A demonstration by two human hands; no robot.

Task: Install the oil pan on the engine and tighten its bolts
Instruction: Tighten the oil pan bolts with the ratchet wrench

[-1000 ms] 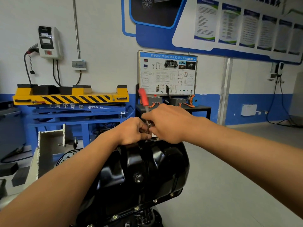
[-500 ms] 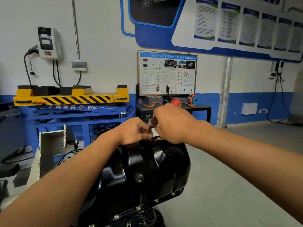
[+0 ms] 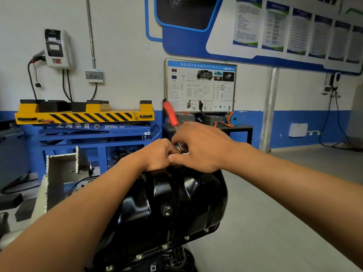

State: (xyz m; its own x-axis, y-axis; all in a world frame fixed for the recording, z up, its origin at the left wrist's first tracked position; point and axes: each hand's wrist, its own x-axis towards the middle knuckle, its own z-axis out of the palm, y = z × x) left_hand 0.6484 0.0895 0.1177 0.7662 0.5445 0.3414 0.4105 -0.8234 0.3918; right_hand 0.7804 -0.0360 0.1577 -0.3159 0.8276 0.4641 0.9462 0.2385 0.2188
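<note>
The black oil pan (image 3: 176,203) sits nearest, mounted on the engine, with a row of bolts (image 3: 164,246) seated along its lower rim and a drain plug (image 3: 166,210) on its face. At the pan's top edge both hands meet. The left grip (image 3: 157,155) is curled together on the metal head of a wrench (image 3: 170,116). The right grip (image 3: 202,148) is clamped round the wrench shaft just beside it, thumb stretched out below. The red handle sticks up and to the left above the knuckles. To the left stands a white bracket (image 3: 60,173). Behind it is a blue lift table (image 3: 84,116) with a yellow striped top, then a wiring display panel (image 3: 200,85) and a wall charger (image 3: 57,49).
</note>
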